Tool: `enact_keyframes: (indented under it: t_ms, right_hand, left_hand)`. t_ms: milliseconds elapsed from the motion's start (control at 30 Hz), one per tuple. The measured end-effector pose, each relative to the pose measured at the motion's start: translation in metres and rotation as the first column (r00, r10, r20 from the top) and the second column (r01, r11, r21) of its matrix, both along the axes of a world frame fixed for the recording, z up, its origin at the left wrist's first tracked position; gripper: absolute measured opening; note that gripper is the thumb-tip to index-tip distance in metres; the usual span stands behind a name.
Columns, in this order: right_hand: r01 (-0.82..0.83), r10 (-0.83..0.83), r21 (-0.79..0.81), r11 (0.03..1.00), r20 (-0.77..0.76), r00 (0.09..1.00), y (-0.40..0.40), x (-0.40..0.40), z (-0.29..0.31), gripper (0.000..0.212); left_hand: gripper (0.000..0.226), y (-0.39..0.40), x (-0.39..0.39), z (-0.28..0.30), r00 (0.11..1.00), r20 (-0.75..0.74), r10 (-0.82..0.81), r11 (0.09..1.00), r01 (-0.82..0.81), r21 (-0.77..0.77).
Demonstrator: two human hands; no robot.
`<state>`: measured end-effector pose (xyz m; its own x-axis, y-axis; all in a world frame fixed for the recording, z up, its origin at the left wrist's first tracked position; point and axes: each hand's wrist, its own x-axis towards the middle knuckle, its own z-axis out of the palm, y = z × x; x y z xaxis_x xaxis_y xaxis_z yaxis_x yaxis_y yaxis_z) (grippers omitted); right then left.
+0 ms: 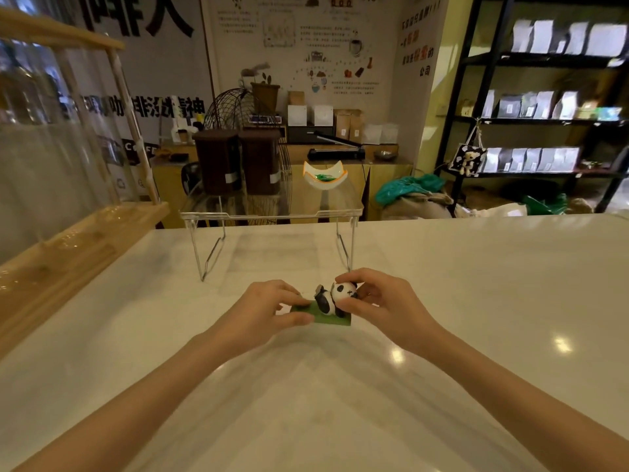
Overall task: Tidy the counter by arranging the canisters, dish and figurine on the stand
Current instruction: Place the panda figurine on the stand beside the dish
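Observation:
A panda figurine lies on a flat green base, low over the white counter in front of the stand. My left hand pinches the left end of the green base. My right hand grips the panda's round head from the right. A clear acrylic stand on folding legs sits further back on the counter. Two dark brown canisters stand side by side on its left half. A small white dish with an orange rim and green inside rests on its right half.
A wooden-framed display case with clear panels runs along the left edge of the counter. Behind the counter are a low cabinet with boxes and a black shelf unit of bags.

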<state>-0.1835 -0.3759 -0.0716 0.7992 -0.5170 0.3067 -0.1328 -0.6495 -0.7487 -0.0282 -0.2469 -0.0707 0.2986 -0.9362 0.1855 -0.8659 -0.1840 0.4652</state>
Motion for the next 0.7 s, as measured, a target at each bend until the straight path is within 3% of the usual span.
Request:
enact_keyframes:
  t_ms: [367,700]
  right_hand:
    - [0.001,0.020,-0.095,0.995,0.223,0.975,-0.050,0.047,0.083,0.029]
    - [0.144,-0.105,-0.220,0.965,0.183,0.978,-0.113,0.094,0.094,0.032]
  left_hand:
    - [0.024,-0.041,0.044,0.081,0.999,-0.038,0.032,0.934,-0.044,-0.354]
    - [0.029,-0.121,0.082,0.091,0.996,0.024,0.083,0.937,-0.070,-0.341]
